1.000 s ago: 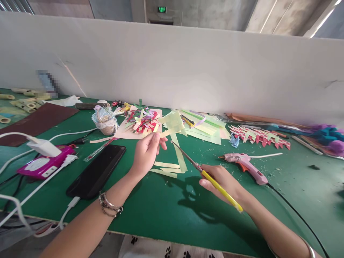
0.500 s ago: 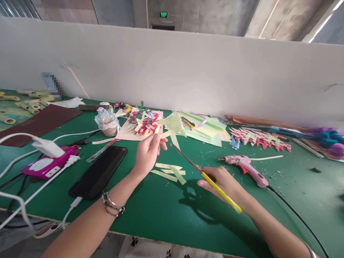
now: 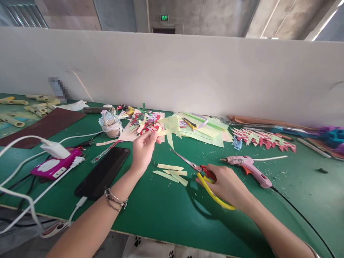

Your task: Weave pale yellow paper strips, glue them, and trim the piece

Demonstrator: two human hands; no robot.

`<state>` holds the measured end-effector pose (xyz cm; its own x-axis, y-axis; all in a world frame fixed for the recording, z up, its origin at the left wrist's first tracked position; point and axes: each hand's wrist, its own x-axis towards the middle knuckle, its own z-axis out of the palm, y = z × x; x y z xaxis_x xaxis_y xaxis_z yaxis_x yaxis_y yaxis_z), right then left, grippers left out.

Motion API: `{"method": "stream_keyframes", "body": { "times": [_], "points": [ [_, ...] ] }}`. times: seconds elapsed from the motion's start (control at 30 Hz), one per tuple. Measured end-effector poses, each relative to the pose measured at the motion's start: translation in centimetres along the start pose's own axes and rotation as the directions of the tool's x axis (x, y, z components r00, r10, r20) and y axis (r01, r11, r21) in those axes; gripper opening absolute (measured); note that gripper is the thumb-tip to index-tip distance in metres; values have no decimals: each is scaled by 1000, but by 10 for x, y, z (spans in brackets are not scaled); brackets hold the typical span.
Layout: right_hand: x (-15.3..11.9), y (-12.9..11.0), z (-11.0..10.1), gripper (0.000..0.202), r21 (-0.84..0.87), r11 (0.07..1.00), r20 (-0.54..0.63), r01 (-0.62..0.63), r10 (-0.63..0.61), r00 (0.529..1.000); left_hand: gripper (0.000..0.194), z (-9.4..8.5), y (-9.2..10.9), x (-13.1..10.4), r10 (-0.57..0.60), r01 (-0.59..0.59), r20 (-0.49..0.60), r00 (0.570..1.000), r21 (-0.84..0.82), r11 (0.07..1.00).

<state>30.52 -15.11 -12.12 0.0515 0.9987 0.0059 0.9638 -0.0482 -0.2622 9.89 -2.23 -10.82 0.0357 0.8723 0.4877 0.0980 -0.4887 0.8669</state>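
My left hand point(image 3: 145, 148) pinches one end of a pale yellow-green woven paper piece point(image 3: 172, 125), whose strips stick out to the sides and down. My right hand point(image 3: 225, 182) grips a pair of scissors point(image 3: 212, 191) with yellow and red handles. The blades point up and left, their tips just below the paper's hanging strip and apart from it. Several cut paper strips point(image 3: 172, 172) lie on the green table between my hands.
A pink glue gun point(image 3: 251, 166) rests right of my right hand, its black cord trailing to the front. A black phone point(image 3: 103, 173) and magenta power strip point(image 3: 57, 165) lie left. Behind are a paper scrap pile point(image 3: 147, 122), light green sheets point(image 3: 212, 136) and a red-and-white woven strip point(image 3: 264, 139).
The scissors have turned in my right hand, so their handles show more broadly. My left hand and the woven paper have shifted slightly left. The whole view has moved a little.
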Motion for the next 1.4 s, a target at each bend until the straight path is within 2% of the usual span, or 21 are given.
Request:
{"method": "stream_keyframes", "body": {
  "times": [0.23,0.43,0.57,0.63,0.7,0.73,0.8,0.87,0.93,1.0,1.03,1.1,1.17,1.23,1.3,1.4],
  "points": [
    [0,3,4,22,-185,981,36,-51,59,998,32,1,-1,0,8,-8,-21,1000,-3,1000],
    [-2,-3,8,29,-301,952,31,-50,62,998,34,3,2,-2,53,-53,28,998,7,999],
    [-4,-7,-1,33,-324,945,44,-43,60,997,36,2,2,-5,66,-67,58,996,4,998],
    [-1,-6,-10,34,-210,978,68,0,14,998,36,4,5,-7,69,-69,78,995,-4,998],
    [6,-4,-20,36,82,993,69,83,-89,994,36,7,10,-11,82,-81,118,990,-8,997],
    [10,-4,-24,41,281,952,49,119,-139,989,36,8,13,-13,91,-91,144,985,-6,996],
    [20,-7,-30,44,630,761,-10,154,-190,982,33,12,20,-18,106,-109,197,975,5,994],
    [28,-12,-32,37,800,575,-66,170,-198,978,31,14,24,-24,109,-117,237,965,20,993],
    [34,-17,-30,29,847,495,-116,194,-185,976,30,13,25,-30,93,-108,279,956,39,993],
    [36,-19,-25,26,852,479,-159,211,-146,976,32,8,19,-35,82,-128,378,922,99,987],
    [36,-17,-22,27,854,476,-173,210,-121,978,32,5,15,-37,82,-168,453,888,155,974],
    [35,-11,-16,27,863,466,-188,197,-67,980,32,-2,4,-41,76,-322,620,781,294,900],
    [34,-4,-9,27,873,454,-191,179,-20,981,44,-6,-7,-45,15,-487,751,660,412,770],
    [34,1,-4,28,881,443,-195,168,16,981,51,-5,-14,-48,-86,-564,804,589,484,669],
    [34,3,-1,28,886,433,-200,167,31,979,45,-1,-17,-49,-150,-581,808,569,525,622],
    [33,3,-1,27,887,424,-211,181,25,977,29,6,-15,-48,-153,-599,817,557,522,607]
  ]
}}
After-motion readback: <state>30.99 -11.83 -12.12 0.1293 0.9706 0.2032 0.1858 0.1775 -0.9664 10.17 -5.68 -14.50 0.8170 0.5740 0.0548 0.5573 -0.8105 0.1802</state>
